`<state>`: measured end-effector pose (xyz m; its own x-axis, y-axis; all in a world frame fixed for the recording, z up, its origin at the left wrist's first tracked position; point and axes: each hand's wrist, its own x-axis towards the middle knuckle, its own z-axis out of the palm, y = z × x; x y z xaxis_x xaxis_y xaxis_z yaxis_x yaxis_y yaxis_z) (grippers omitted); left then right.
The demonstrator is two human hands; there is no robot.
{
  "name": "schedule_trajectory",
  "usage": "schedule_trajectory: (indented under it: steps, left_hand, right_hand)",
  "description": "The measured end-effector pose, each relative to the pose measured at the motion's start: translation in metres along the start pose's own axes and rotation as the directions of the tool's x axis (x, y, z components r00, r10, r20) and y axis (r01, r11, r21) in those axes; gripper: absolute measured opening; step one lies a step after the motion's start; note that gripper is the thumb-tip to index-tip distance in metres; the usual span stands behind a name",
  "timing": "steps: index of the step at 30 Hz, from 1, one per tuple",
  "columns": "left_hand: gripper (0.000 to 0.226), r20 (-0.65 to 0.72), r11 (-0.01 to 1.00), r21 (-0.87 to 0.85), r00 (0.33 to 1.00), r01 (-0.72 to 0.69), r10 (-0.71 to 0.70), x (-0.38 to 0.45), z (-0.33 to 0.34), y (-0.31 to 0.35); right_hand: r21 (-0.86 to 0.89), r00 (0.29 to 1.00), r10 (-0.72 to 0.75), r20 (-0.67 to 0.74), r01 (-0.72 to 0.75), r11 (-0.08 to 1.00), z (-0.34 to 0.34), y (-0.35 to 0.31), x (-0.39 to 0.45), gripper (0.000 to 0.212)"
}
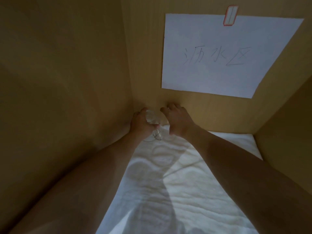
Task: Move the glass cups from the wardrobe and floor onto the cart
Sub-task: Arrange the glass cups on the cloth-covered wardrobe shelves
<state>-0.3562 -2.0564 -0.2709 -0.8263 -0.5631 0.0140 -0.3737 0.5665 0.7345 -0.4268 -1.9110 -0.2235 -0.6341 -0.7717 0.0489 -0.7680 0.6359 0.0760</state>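
Stemmed glass cup [150, 119] is lying tilted in the far left corner of the wardrobe compartment, bowl toward the back wall [148, 65], foot [156, 135] hovering just over the white quilted cloth [168, 174]. Left hand [141, 124] is curling round the bowl and gripping it.

Risks, as judged: glass is clear and dim here, so the foot may be catching on the cloth folds as it is lifting; the bowl could be knocking the side panel [67, 81], which sits very close.

Right hand [177, 119] is reaching in beside it, fingers bent down, tips near the back wall, holding nothing visible. Both forearms are stretching deep in. Taped paper sign [228, 56] is hanging above.
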Motion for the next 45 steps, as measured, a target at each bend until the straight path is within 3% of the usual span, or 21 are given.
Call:
schedule_trajectory:
  steps: [7,14,19,25,37,45]
  left_hand:
    - [0.091,-0.007,1.0,-0.012,1.0,0.029,-0.029,-0.004,0.005,-0.001]
    - [0.092,-0.074,0.998,0.065,0.997,0.016,-0.011,-0.035,0.002,0.006]
    - [0.086,-0.111,0.983,0.18,0.993,-0.029,0.05,-0.068,-0.003,0.013]
    - [0.078,-0.076,0.936,0.272,0.965,-0.223,0.252,-0.092,-0.009,0.026]
    - [0.078,0.131,0.875,0.355,0.945,-0.328,0.301,-0.178,-0.026,0.044]
    - [0.076,0.073,0.855,0.381,0.934,-0.351,0.351,-0.269,-0.05,0.071]
  right_hand:
    - [0.021,1.0,-0.001,-0.026,0.002,1.0,0.004,-0.002,-0.006,0.085]
    - [0.101,0.988,0.146,-0.055,-0.14,0.985,-0.004,0.0,-0.038,0.111]
    - [0.166,0.946,0.321,-0.035,-0.311,0.936,0.004,0.001,-0.085,0.104]
    - [0.174,0.921,0.387,-0.04,-0.375,0.91,0.004,-0.015,-0.12,0.096]
    - [0.178,0.865,0.498,-0.064,-0.481,0.858,-0.026,-0.05,-0.215,0.095]
    - [0.142,0.866,0.484,-0.129,-0.466,0.873,-0.054,-0.071,-0.307,0.092]
